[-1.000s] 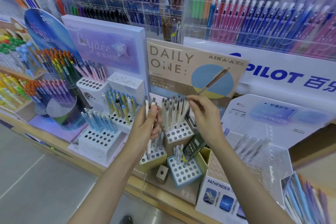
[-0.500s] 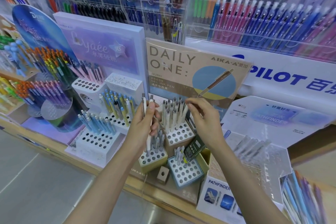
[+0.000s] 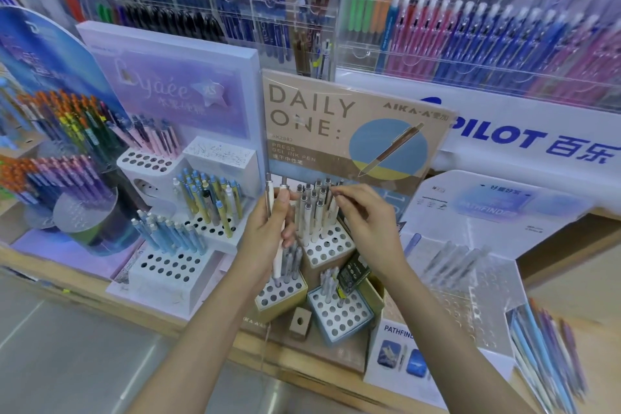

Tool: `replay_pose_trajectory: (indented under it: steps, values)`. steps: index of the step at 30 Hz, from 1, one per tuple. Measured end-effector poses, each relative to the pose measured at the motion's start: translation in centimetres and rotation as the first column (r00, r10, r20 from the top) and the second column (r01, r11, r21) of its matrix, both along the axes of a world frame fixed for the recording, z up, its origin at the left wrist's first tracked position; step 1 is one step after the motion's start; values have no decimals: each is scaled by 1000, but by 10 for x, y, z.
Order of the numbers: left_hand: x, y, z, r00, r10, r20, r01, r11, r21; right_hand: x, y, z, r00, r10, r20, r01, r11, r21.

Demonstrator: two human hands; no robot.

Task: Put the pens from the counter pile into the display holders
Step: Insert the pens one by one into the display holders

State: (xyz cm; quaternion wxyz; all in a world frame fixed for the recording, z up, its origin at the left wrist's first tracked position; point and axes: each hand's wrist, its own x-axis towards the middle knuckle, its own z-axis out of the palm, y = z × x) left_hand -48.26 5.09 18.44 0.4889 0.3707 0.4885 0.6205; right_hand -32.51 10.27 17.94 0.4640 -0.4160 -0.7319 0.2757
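- Head view, far left: a white stepped perforated stand (image 3: pixel 168 267) carries slanted blue and yellow pens (image 3: pixel 201 198).
- Just right of it, the left hand (image 3: pixel 268 232) is curled round a small upright bunch of white and grey pens (image 3: pixel 278 260). Their lower ends sit over a yellow-sided perforated block (image 3: pixel 280 294) that holds a few grey pens.
- Centre: a cream perforated block holder (image 3: pixel 331 247) stands before a tan "DAILY ONE" card sign (image 3: pixel 336 118), with a cluster of white and grey standing pens (image 3: pixel 307 212) in its rear holes.
- The right hand (image 3: pixel 366 228) reaches over this cream block. Its thumb and forefinger pinch the top of one dark-grey pen (image 3: pixel 331 203) at the cluster's right edge, and the other fingers are loosely bent.
- Below it sits a blue-sided perforated block (image 3: pixel 339 316).
- Far right: a blurred bundle of blue and purple pens (image 3: pixel 551 356) lies at the counter edge.
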Motion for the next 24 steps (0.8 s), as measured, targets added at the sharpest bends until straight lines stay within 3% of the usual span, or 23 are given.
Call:
replay_pose_trajectory:
  steps: [16,20,24]
  values:
    - [23,-4,-7,988,153,-3,-153,988,8,13,17,-4,999,37,25,-38,999,33]
    - [27,-9,-9,984,175,-24,-176,984,-7,8,12,-7,979,162,124,-161,987,-15]
    - [28,-14,-7,981,193,-23,-193,981,-17,1,11,-7,983,93,155,-94,996,-2]
